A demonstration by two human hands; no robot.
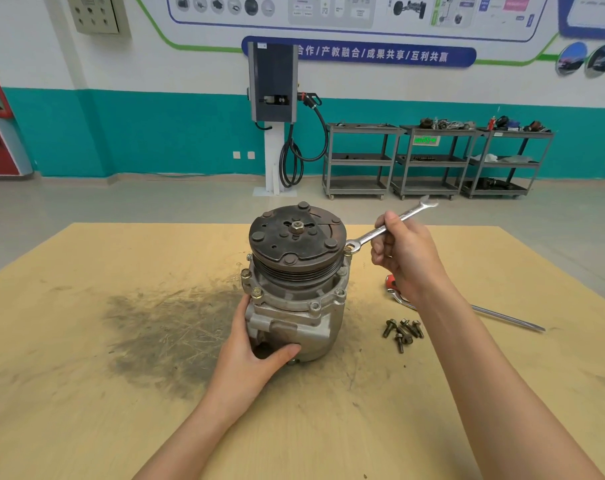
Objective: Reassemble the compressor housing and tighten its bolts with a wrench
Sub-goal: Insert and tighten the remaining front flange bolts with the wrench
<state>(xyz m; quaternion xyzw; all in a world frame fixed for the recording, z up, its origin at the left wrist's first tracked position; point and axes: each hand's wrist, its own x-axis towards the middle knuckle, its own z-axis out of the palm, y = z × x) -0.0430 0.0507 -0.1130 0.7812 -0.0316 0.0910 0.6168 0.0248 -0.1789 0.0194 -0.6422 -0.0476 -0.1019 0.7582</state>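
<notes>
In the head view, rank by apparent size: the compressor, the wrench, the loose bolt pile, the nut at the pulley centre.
1. compressor
2. wrench
3. loose bolt pile
4. centre nut
All lie at similar depth, so the order looks reliable.

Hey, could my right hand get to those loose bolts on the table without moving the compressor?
Probably yes. The loose bolts lie on open table just below the right hand, nothing between them. But that hand grips the wrench, so it would need to set it down first.
</notes>
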